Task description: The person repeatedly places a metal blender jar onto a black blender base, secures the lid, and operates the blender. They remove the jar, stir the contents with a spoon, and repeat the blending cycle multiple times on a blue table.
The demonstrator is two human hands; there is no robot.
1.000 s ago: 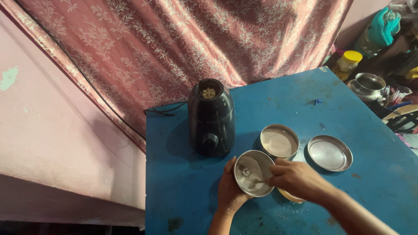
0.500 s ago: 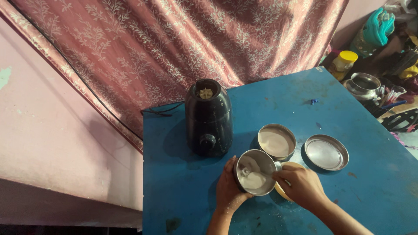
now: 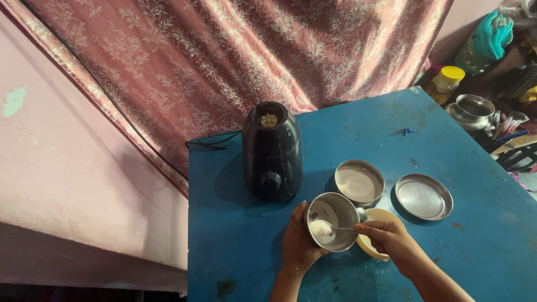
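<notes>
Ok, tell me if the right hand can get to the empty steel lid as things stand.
Probably yes: the steel lid lies uncovered just beyond the right hand, but that hand holds a spoon.

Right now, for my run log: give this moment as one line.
left hand: holds steel jar | right hand: holds spoon with white paste in jar | blue table

I see blue table (image 3: 347, 128), black grinder base (image 3: 272, 152), steel jar (image 3: 333, 228) with white paste, maroon leaf-print curtain (image 3: 224, 50), pink wall (image 3: 61, 162).
</notes>
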